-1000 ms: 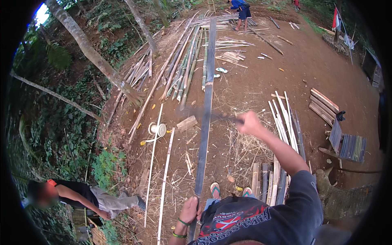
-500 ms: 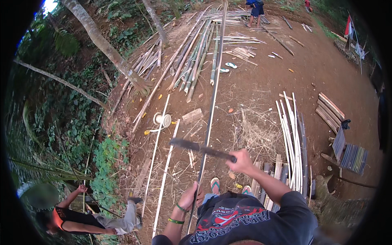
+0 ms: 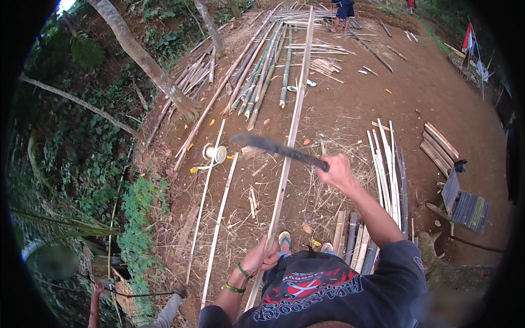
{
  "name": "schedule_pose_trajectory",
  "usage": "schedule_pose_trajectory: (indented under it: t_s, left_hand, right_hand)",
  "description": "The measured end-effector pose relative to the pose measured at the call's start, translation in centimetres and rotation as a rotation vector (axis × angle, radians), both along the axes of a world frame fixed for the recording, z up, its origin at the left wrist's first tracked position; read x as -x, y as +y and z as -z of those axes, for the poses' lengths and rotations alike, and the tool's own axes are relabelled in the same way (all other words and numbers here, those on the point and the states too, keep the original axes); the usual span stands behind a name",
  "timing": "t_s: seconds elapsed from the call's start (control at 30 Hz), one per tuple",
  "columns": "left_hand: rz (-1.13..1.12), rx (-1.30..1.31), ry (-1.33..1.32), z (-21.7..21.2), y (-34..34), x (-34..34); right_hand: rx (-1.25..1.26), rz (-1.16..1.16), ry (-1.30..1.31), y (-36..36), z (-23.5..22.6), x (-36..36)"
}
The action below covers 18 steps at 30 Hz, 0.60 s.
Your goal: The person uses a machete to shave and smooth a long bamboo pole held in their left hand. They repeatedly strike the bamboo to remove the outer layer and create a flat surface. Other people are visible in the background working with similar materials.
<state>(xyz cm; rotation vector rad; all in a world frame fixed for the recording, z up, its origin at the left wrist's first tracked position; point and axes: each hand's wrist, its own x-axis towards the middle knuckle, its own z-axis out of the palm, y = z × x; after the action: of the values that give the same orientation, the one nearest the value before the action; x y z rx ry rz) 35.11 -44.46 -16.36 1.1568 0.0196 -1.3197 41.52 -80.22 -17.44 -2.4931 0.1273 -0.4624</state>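
My left hand (image 3: 256,259) is closed around a long split bamboo strip (image 3: 296,109), near its lower end beside my body. The strip runs far forward, its broad pale face turned up. In my right hand (image 3: 336,170) is the dark handle of a machete (image 3: 268,145). Its blade points left and crosses above the strip in view; I cannot tell whether they touch. Two thin pale bamboo strips (image 3: 219,218) lie on the ground to the left of my left hand. Sandals (image 3: 284,241) on my feet show just ahead of my body.
Green bamboo poles (image 3: 262,76) lie ahead. Pale strips (image 3: 387,180) and cut bamboo pieces (image 3: 355,240) lie at my right, near a heap of shavings (image 3: 344,164). A roll of pale strip (image 3: 216,153) lies left. People stand far ahead (image 3: 343,13) and work lower left (image 3: 169,311).
The bamboo strip has turned from its narrow dark edge to its broad pale face. My right hand and the machete have moved slightly forward. The person at lower left has shifted downward.
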Motion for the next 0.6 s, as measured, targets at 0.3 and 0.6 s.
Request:
schedule_pose_trajectory:
  t_s: [0.3,0.6]
  left_hand:
    - [-0.010,0.014,0.033,2.3,1.4,0.1]
    - [-0.019,-0.029,0.096,1.6,2.8,1.0]
  right_hand:
    - [0.113,-0.315,0.171,8.1,4.1,5.4]
    - [0.134,0.145,0.262,-6.5,2.7,-2.1]
